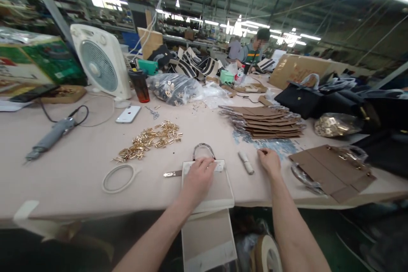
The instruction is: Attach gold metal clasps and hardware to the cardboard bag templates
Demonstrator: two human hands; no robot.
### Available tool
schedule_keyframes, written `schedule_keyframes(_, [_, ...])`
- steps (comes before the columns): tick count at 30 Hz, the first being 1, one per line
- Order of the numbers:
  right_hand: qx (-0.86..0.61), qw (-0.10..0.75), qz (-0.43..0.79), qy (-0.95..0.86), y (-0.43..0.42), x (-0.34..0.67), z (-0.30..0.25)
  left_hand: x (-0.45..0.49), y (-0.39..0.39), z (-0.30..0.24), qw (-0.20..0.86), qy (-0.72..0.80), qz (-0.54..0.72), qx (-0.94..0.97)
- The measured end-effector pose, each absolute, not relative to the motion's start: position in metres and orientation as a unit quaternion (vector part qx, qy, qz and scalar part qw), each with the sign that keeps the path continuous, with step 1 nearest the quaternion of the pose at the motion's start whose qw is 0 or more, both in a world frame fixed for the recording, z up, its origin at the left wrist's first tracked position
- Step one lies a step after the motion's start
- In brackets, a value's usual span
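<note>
A cream handbag (219, 189) lies flat at the table's front edge, and a pale flap (208, 238) hangs from it below the edge. Its dark, plastic-wrapped handle (204, 150) points away from me. A brown strap with a metal clasp (172, 174) sticks out on the left. My left hand (200, 175) lies over the bag's top edge, fingers bent around it by the handle. To the right, my right hand (269, 161) rests low at the table with its fingers curled together; whatever they hold is hidden. Between the hands lies a small grey roll (245, 162).
Gold-coloured metal fittings (148, 140) are heaped left of the bag, near a white ring (118, 178), phone (128, 114) and electric screwdriver (52, 138). Stacked brown panels (264, 121) and a brown bag (331, 172) lie right. A fan (98, 61) stands behind; a person (255, 51) works beyond.
</note>
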State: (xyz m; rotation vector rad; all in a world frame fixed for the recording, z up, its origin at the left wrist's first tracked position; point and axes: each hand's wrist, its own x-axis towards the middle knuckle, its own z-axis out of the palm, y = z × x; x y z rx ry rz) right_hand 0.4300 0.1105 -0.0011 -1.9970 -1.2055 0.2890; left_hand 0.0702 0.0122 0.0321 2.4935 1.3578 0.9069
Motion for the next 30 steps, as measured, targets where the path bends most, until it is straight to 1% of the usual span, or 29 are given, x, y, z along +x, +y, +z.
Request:
schedule_keyframes(2, [-0.764, 0.421, 0.125, -0.473, 0.105, 0.423, -0.001, 0.082, 0.016, 0.036, 0.104, 0.438, 0.28, 0.848])
schedule_keyframes(5, [-0.72, 0.479, 0.162, -0.476, 0.089, 0.4, 0.0, 0.097, 0.024, 0.036, 0.122, 0.477, 0.261, 0.831])
schedule_keyframes(8, [-0.607, 0.579, 0.292, -0.461, 0.064, 0.366, 0.007, 0.105, 0.031, 0.034, 0.135, 0.508, 0.268, 0.807])
schedule_keyframes(10, [-0.534, 0.617, 0.38, -0.435, 0.047, 0.341, 0.012, 0.105, 0.033, 0.031, 0.141, 0.517, 0.276, 0.798])
schedule_keyframes(12, [-0.506, 0.621, 0.427, -0.42, 0.035, 0.317, 0.015, 0.105, 0.033, 0.03, 0.143, 0.521, 0.281, 0.793])
schedule_keyframes(15, [-0.506, 0.6, 0.455, -0.421, 0.026, 0.291, 0.011, 0.103, 0.03, 0.028, 0.136, 0.517, 0.289, 0.794])
schedule_keyframes(20, [-0.53, 0.562, 0.445, -0.453, 0.028, 0.279, -0.003, 0.102, 0.026, 0.027, 0.114, 0.507, 0.277, 0.808])
schedule_keyframes(25, [-0.531, 0.538, 0.442, -0.483, 0.028, 0.281, -0.005, 0.105, 0.026, 0.025, 0.083, 0.509, 0.266, 0.815])
schedule_keyframes(30, [-0.535, 0.531, 0.441, -0.487, 0.027, 0.282, -0.005, 0.104, 0.026, 0.024, 0.086, 0.504, 0.274, 0.814])
